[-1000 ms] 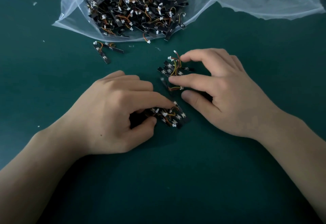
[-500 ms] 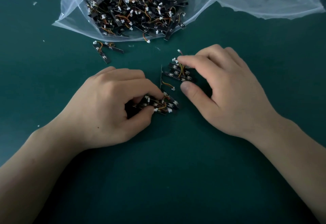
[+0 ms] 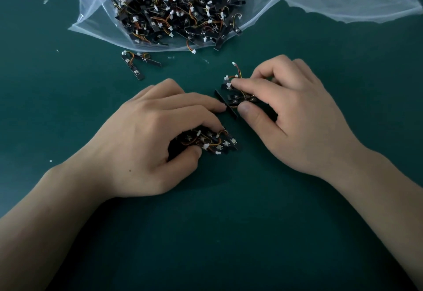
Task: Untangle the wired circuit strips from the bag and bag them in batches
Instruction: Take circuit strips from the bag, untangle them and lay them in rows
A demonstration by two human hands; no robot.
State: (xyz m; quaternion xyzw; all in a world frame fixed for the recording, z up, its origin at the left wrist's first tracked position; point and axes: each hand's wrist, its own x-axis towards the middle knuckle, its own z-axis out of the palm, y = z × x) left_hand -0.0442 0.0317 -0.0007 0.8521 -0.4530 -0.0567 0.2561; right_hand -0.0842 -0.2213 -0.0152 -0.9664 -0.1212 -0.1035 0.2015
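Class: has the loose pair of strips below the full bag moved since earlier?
No. The loose pair of strips still lies just below the full bag, unchanged.

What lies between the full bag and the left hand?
Two loose wired strips lie there on the green mat; the head view shows them.

text: none legible | circuit strips (image 3: 176,9): markings too small to read
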